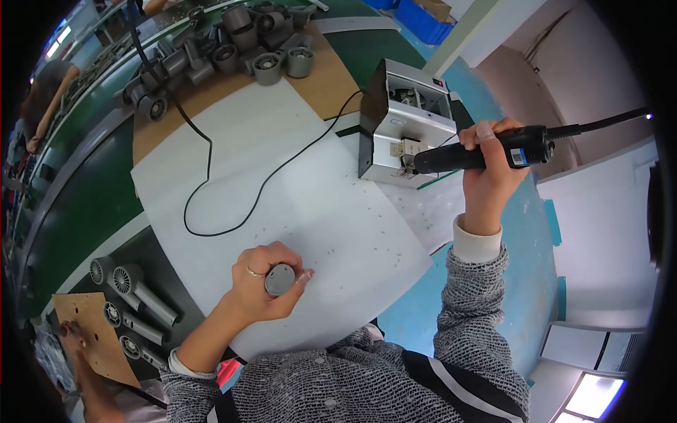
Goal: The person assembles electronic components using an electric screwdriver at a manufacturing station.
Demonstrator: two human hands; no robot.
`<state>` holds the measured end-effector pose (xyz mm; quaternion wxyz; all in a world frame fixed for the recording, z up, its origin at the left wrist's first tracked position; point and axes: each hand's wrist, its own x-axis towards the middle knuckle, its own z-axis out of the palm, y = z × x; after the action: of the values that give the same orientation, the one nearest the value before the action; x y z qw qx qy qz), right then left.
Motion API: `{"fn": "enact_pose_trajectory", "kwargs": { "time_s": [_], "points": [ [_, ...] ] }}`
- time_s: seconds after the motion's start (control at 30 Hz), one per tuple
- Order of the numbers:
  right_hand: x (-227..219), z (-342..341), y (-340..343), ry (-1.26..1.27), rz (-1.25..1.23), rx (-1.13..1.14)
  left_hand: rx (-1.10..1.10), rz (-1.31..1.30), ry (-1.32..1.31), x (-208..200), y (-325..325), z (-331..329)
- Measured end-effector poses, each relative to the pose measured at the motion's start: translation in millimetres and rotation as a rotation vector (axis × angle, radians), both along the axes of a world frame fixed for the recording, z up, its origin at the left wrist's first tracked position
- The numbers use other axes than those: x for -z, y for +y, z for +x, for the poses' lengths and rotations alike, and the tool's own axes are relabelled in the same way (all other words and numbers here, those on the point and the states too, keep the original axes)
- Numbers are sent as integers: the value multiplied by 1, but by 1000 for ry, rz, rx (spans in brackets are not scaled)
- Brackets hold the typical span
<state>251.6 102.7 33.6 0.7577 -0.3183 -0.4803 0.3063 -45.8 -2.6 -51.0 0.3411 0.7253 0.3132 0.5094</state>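
Note:
My left hand (252, 290) is wrapped round a grey plastic part (281, 280) whose round end faces up, just above the white sheet (233, 166). It looks like the handle of a hair dryer housing, though most of it is hidden by my fingers. Over on the right, my right hand (488, 173) grips a black electric screwdriver (448, 159) with a cable at its back end. The screwdriver's front end points left, at the outlet of a metal screw feeder (412, 116). Whether its bit touches the feeder I cannot tell.
Many grey dryer housings (266, 68) are heaped on brown cardboard (324, 70) at the back. Several more housings (144, 299) lie at the left. A black cable (261, 194) loops over the sheet among scattered screws (331, 251). A co-worker's hand (72, 338) touches a brown board at lower left.

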Motion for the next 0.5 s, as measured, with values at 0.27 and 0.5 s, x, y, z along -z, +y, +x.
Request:
{"fn": "enact_pose_trajectory", "kwargs": {
  "time_s": [0.27,0.5],
  "points": [
    [-3,-7,2,-36,-6,-2,48,-279,67,-13,4,-2],
    [-18,-17,-21,157,-296,-302,-17,-250,387,-23,-5,-8]
  ]
}}
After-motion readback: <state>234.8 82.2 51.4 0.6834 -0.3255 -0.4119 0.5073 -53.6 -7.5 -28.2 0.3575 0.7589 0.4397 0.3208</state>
